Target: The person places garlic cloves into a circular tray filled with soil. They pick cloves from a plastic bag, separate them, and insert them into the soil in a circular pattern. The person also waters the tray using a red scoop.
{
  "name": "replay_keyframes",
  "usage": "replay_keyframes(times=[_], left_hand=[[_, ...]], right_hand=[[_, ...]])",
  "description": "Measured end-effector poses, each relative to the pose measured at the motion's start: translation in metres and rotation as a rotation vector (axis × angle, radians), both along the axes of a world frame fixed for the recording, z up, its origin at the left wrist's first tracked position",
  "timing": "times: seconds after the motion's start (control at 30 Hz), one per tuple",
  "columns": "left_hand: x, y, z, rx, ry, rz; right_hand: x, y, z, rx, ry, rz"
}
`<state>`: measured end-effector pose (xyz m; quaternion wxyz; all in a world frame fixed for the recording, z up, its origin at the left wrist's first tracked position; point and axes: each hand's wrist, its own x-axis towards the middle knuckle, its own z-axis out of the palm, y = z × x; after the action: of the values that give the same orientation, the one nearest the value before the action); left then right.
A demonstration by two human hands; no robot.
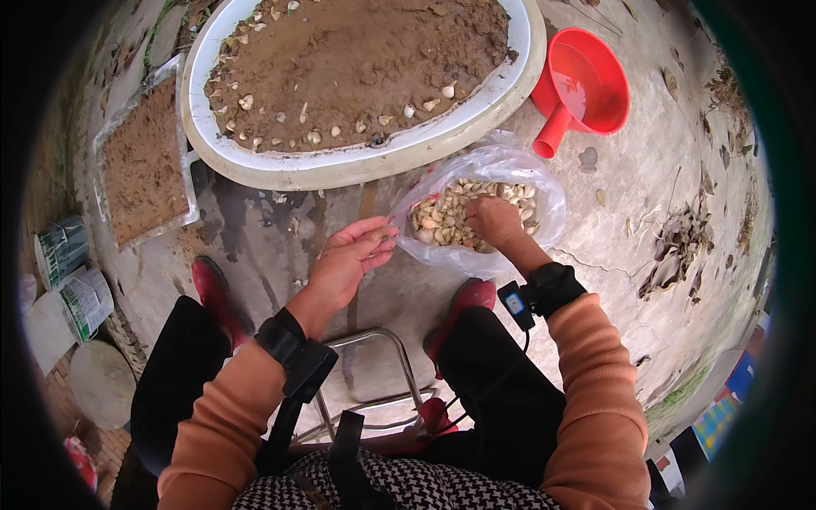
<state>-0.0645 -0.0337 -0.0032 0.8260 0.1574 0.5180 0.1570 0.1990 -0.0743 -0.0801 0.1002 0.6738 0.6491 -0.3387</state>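
Note:
My right hand (492, 220) reaches into a clear plastic bag (549, 185) full of garlic cloves (443, 213); its fingertips are down among the cloves, so what they grip is hidden. Left of the bag, my left hand (354, 255) is held palm inward, its fingertips by the bag's rim; whether it pinches the plastic cannot be told. Beyond both lies an oval white basin (357, 167) of wet brown soil (357, 70). Several garlic cloves (304, 113) stand in the soil along the near and left edges.
A red plastic dipper (590, 80) with water stands right of the basin. On the left is a rectangular tray (191, 191) of soil. Metal stool legs (395, 344) and my red shoes (220, 296) are below. Dry leaves (676, 248) lie on the concrete at right; buckets (86, 303) stand far left.

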Motion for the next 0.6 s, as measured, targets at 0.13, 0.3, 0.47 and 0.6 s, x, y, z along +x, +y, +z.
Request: replay_keyframes(times=[0.13,0.3,0.47,0.6], left_hand=[[0.02,-0.005,-0.005,0.132,-0.023,-0.17],[0.045,-0.018,-0.02,0.641,0.085,-0.654],[0.049,-0.025,-0.033,1.45,0.299,-0.938],[0.042,-0.016,-0.038,1.306,0.385,-1.139]], right_hand=[[-0.004,0.004,0.004,-0.124,0.292,-0.025],[0.02,-0.003,0.024,-0.07,0.376,-0.103],[0.028,-0.03,0.044,-0.342,0.613,-0.156],[0.022,-0.042,0.048,-0.166,0.486,0.096]])
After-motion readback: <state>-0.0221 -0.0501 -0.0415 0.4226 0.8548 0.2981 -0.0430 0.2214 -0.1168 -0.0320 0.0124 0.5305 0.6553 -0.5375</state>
